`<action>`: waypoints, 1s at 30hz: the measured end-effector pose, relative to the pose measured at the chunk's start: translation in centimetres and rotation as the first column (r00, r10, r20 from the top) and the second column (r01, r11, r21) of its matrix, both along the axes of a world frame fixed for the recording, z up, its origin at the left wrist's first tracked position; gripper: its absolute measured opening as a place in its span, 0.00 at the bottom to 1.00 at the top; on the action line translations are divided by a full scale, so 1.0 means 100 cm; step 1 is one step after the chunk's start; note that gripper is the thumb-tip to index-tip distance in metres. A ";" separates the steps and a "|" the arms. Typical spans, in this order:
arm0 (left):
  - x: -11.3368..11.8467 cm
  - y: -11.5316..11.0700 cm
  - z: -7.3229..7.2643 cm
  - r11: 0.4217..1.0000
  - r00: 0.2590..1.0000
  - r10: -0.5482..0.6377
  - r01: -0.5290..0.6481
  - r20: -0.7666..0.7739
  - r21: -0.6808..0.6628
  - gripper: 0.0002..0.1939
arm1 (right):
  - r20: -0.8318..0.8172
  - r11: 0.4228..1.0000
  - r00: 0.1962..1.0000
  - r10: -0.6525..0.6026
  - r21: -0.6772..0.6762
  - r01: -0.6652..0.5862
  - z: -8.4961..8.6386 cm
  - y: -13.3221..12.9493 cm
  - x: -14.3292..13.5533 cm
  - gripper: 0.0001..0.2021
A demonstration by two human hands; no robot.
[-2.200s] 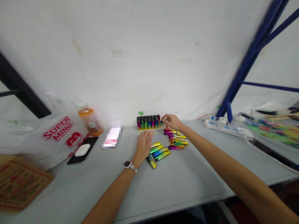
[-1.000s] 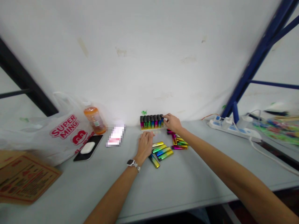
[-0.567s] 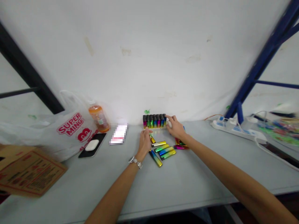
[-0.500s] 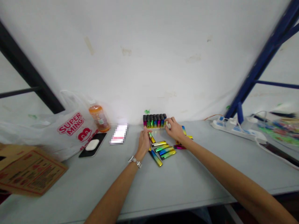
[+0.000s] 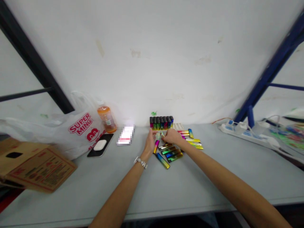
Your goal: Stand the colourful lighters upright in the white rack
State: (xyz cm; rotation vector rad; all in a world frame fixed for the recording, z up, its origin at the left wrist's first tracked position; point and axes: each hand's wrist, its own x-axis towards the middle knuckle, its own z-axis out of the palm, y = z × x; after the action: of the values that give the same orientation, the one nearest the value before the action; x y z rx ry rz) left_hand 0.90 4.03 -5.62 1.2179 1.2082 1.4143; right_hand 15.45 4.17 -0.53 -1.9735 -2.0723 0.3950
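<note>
Upright lighters (image 5: 161, 123) with black tops and shiny multicoloured bodies stand packed in rows against the wall. My left hand (image 5: 150, 142), a bracelet on its wrist, rests at the front left of these rows with fingers stretched out and nothing visibly gripped. Just right of it, my right hand (image 5: 173, 136) is closed in a pinch on a lighter (image 5: 162, 134), mostly covered by the fingers. Several loose lighters lie on the table below and right of the hands, among them a blue-yellow lighter (image 5: 163, 161) and a pink-yellow lighter (image 5: 156, 147).
A pale perforated tray (image 5: 178, 126) shows right of the rows. Leftward are a pixelated phone-like object (image 5: 126, 135), an orange drink bottle (image 5: 106, 118), a dark phone (image 5: 108, 142) under a white case (image 5: 100, 145), a plastic bag (image 5: 80, 136) and a cardboard box (image 5: 40, 167). A power strip (image 5: 247, 134) lies right.
My right hand has moved from the right end of the rows down and left, near my left hand, and now pinches a lighter. The view has shifted slightly.
</note>
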 end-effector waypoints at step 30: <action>0.031 -0.058 0.045 0.936 0.955 -0.282 0.253 0.092 0.244 0.25 | -0.689 0.953 0.664 0.290 0.274 -0.131 -0.022 -0.053 0.034 0.30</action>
State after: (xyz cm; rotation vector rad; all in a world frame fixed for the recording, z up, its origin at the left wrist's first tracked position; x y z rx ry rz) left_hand 3.95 -1.78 -1.14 1.3715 0.7725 1.4277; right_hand 18.82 -1.13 -2.70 -1.1536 -1.7038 0.8224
